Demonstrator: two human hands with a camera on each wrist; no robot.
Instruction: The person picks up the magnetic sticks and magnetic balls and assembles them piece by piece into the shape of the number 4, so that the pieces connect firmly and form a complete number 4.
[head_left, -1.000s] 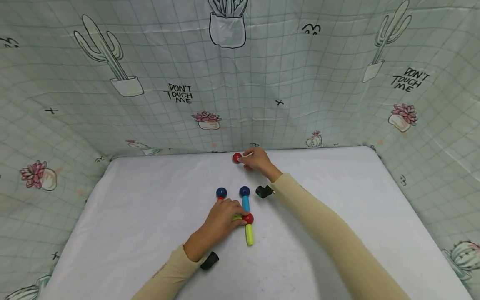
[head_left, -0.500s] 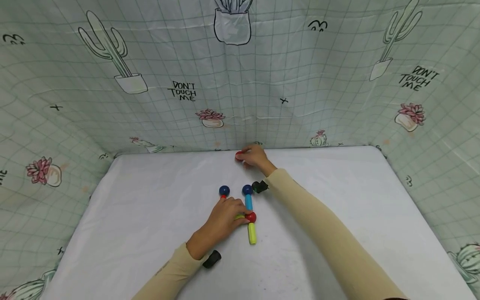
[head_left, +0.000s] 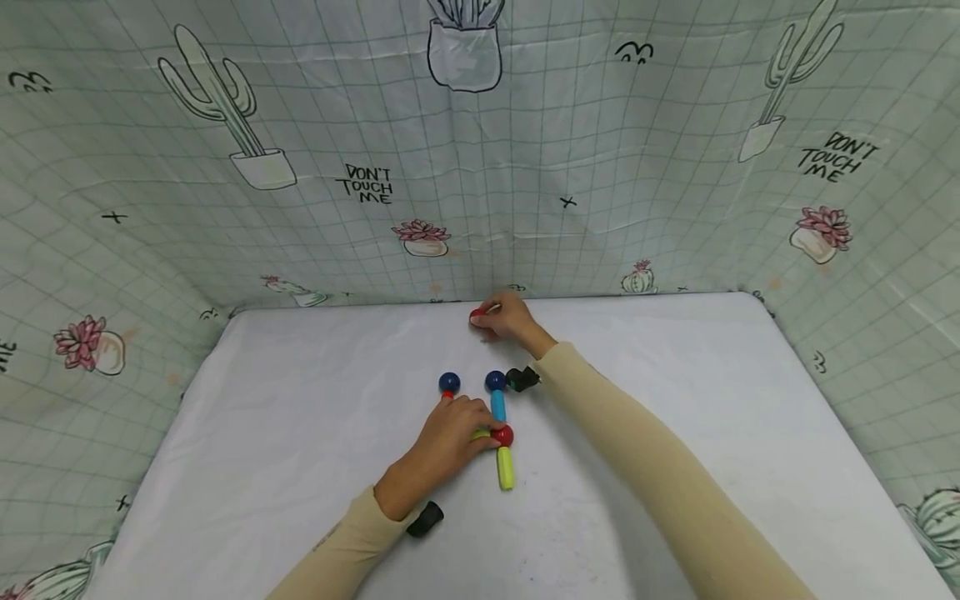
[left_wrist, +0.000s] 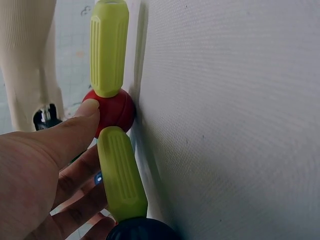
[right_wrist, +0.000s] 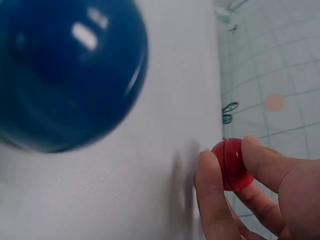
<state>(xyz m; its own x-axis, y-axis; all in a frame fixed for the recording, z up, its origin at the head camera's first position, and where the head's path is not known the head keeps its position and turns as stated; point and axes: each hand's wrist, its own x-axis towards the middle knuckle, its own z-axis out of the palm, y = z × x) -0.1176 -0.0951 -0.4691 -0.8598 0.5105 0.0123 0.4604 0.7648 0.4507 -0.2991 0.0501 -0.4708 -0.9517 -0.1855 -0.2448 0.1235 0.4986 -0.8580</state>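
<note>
On the white table lies a joined shape of coloured rods and balls. My left hand (head_left: pixel 447 439) lies over it, holding the red ball (left_wrist: pixel 117 111) with its thumb on one side and fingers behind. Two yellow-green rods (left_wrist: pixel 121 172) and a light blue rod (head_left: pixel 498 406) meet at that ball. One dark blue ball (head_left: pixel 496 381) tops the blue rod; another dark blue ball (head_left: pixel 449 382) stands at a red rod (head_left: pixel 447 395), mostly hidden by my left hand. Near the table's back edge, my right hand (head_left: pixel 507 317) pinches a separate red ball (right_wrist: pixel 232 162) between thumb and fingers.
A grid-patterned cloth (head_left: pixel 480 150) with cactus drawings rises behind the table and at both sides. Black wrist cameras (head_left: pixel 426 519) sit at both sleeves. The white table surface (head_left: pixel 300 400) stretches to either side of the shape.
My right hand has taken hold of the separate red ball, which showed whole at its fingertips a second ago. My left hand stays on the shape. The head view has shifted slightly.
</note>
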